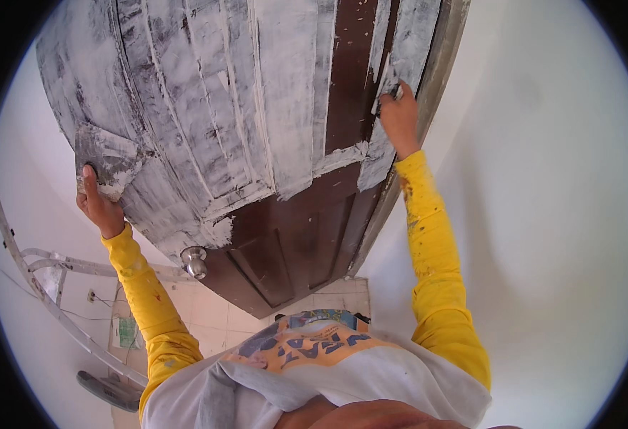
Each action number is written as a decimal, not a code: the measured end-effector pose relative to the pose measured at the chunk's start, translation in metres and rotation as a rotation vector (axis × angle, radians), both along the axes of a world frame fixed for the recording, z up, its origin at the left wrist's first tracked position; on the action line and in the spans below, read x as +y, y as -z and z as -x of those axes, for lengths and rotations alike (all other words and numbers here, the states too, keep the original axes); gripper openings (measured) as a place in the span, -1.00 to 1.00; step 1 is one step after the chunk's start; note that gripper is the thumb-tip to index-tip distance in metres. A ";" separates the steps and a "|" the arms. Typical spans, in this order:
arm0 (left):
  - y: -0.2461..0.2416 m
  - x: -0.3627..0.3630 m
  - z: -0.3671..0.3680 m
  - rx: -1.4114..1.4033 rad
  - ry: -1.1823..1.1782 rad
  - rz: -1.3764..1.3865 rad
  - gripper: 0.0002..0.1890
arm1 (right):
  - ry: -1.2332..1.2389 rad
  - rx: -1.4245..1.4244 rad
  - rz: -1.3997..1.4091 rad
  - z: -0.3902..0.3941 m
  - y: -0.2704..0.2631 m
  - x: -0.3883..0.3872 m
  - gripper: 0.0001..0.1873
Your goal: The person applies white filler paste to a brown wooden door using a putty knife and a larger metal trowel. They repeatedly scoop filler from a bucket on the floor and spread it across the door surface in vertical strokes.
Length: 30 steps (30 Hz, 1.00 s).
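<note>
A brown panel door (287, 252) stands before me, its upper part smeared with whitish filler (287, 107). Bare brown shows on the lower panels and on one tall strip at the upper right. My right hand (400, 120) grips a putty knife (385, 88), its pale blade edge against the door beside that strip. At the left, my left hand (99, 204) holds a wide flat plate (109, 161) coated with grey and white filler, the thumb on its face. The plate overlaps the door's left edge; whether it touches the door I cannot tell.
A round metal doorknob (194, 261) juts from the door's left side. Beyond my left arm stands a metal ladder (72, 316). A wall socket (91, 295) with a cord and a dark grey object (109, 390) are lower left. A white wall (550, 214) rises at right; floor tiles (206, 313) lie below.
</note>
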<state>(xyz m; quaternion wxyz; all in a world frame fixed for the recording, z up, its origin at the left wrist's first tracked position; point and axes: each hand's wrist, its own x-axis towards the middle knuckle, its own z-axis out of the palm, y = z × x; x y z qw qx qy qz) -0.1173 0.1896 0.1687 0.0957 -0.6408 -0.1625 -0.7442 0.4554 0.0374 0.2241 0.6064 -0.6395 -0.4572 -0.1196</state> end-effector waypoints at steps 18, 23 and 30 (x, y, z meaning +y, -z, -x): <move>-0.003 -0.013 0.003 0.133 -0.355 -0.173 -0.71 | -0.096 -0.050 -0.107 0.014 -0.007 0.008 -0.47; -0.002 -0.011 -0.011 -0.229 0.241 0.180 -0.72 | -0.111 0.018 -0.013 0.014 0.000 0.019 -0.47; 0.007 -0.003 0.017 0.158 -0.440 -0.089 -0.62 | -0.155 0.049 -0.060 0.005 0.025 0.009 -0.50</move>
